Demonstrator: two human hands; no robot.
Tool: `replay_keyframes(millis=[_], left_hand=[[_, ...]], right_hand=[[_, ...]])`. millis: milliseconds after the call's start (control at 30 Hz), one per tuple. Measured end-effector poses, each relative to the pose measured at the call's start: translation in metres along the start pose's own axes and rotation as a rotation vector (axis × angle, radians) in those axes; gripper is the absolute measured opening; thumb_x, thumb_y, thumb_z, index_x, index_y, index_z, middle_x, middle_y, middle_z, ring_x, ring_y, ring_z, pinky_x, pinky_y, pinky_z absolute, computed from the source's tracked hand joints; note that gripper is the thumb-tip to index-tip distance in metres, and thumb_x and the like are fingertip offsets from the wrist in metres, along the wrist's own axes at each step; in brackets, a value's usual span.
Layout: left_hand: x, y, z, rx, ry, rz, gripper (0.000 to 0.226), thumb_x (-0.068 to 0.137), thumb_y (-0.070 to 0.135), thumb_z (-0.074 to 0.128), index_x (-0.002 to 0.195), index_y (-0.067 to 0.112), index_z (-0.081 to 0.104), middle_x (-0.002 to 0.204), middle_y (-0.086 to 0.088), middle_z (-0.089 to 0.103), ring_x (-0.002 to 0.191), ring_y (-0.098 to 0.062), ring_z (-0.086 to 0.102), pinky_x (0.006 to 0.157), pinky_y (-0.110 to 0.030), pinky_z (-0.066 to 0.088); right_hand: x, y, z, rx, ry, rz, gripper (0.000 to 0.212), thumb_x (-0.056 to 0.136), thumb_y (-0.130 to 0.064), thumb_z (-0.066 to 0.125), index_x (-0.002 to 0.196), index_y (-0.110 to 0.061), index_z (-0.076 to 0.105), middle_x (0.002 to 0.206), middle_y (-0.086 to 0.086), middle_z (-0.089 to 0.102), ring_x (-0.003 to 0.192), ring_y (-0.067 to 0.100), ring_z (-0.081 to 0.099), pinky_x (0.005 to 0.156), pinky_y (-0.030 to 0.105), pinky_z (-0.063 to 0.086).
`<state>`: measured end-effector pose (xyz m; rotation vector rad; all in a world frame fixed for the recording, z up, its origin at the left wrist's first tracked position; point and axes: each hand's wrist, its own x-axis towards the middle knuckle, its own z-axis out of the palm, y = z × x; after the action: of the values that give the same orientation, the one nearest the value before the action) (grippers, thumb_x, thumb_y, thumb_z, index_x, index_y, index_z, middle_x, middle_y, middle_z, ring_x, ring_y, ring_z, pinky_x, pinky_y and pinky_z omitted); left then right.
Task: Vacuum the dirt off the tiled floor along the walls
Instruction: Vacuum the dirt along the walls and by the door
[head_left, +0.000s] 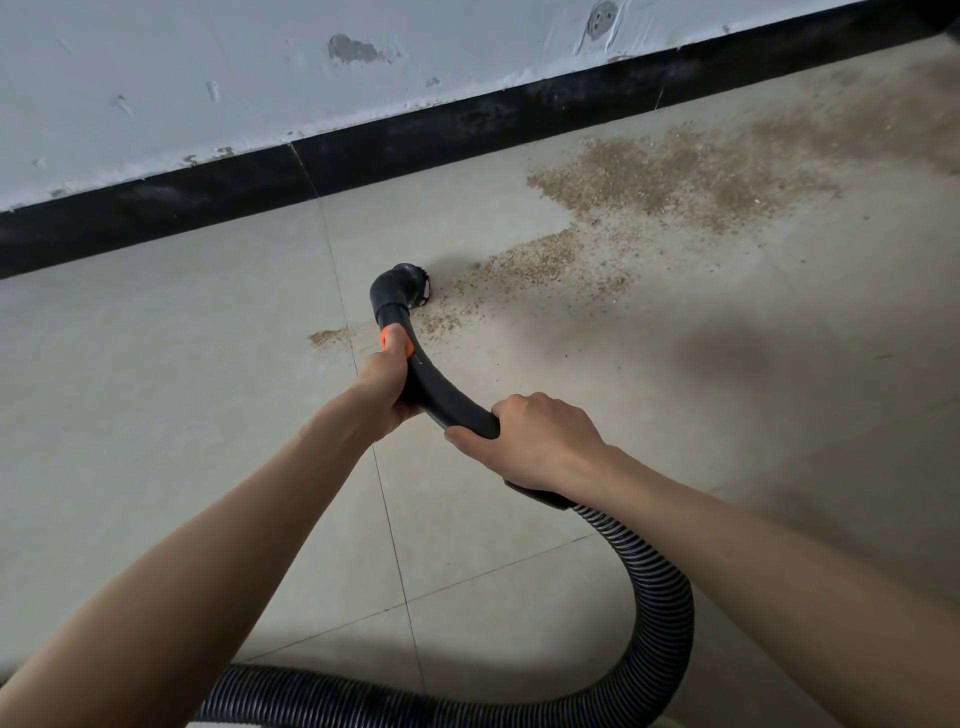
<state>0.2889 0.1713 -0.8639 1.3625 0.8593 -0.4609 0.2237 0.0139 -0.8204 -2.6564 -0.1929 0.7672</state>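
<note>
**Gripping the wand w/ both hands, nozzle at the dirt's edge**

Holding the black curved wand are two bare hands. L hand wraps the upper part, fingers curled round it, thumb lying along the top next to the orange slider. R hand clamps the lower end, fingers over the top, thumb underneath, just before the ribbed hose begins. Hose loops down to the right, then runs left along the bottom of the view.

Nozzle, black & angled, sits at the wand's far tip, low over the floor; can't tell if it's touching. Its mouth faces right, toward the dirt.

Dirt: brown, grainy, spread in a wide patch to the right near the wall, w/ a thinner tongue reaching down-left to just beside the nozzle. A small separate smear lies left of the wand, by a grout line.

Floor is pale beige tile w/ thin grout lines. A black skirting runs along the base of the wall, which is grey-white w/ scuffs & chipped spots. A round socket-like mark shows on the wall, upper right.
</note>
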Motion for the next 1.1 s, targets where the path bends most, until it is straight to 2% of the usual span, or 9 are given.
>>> replay_keyframes(millis=[367, 567, 700, 1100], left_hand=[[0.006, 0.007, 0.037, 0.023, -0.043, 0.001, 0.027, 0.094, 0.037, 0.039, 0.088, 0.011, 0.047, 0.083, -0.006, 0.053, 0.075, -0.02, 0.057, 0.057, -0.033, 0.05], [0.011, 0.011, 0.065, 0.042, -0.087, 0.014, 0.025, 0.093, 0.034, 0.039, 0.086, 0.012, 0.046, 0.081, -0.005, 0.052, 0.072, -0.018, 0.057, 0.051, -0.028, 0.05], [0.015, 0.013, 0.081, 0.053, -0.121, 0.008, 0.027, 0.093, 0.036, 0.04, 0.088, 0.011, 0.048, 0.085, -0.006, 0.054, 0.076, -0.02, 0.058, 0.054, -0.03, 0.051], [0.023, 0.03, 0.139, 0.119, -0.182, 0.03, 0.028, 0.095, 0.036, 0.037, 0.086, 0.011, 0.046, 0.081, -0.006, 0.051, 0.072, -0.018, 0.055, 0.055, -0.03, 0.05]], right_hand=[[0.003, 0.029, -0.016, 0.058, 0.012, 0.052, 0.054, 0.088, -0.071, 0.043, 0.074, -0.02, 0.049, 0.072, -0.002, 0.061, 0.064, 0.016, 0.055, 0.052, 0.029, 0.035], [0.003, 0.05, -0.026, 0.093, 0.031, 0.087, 0.054, 0.087, -0.07, 0.044, 0.076, -0.018, 0.054, 0.073, -0.002, 0.064, 0.066, 0.016, 0.059, 0.053, 0.029, 0.037], [0.004, 0.063, -0.033, 0.099, 0.049, 0.101, 0.054, 0.087, -0.07, 0.044, 0.075, -0.018, 0.053, 0.072, -0.002, 0.063, 0.066, 0.017, 0.06, 0.055, 0.029, 0.04], [0.015, 0.1, -0.052, 0.126, 0.131, 0.168, 0.054, 0.086, -0.071, 0.045, 0.075, -0.019, 0.054, 0.072, -0.002, 0.062, 0.068, 0.017, 0.06, 0.054, 0.028, 0.038]])
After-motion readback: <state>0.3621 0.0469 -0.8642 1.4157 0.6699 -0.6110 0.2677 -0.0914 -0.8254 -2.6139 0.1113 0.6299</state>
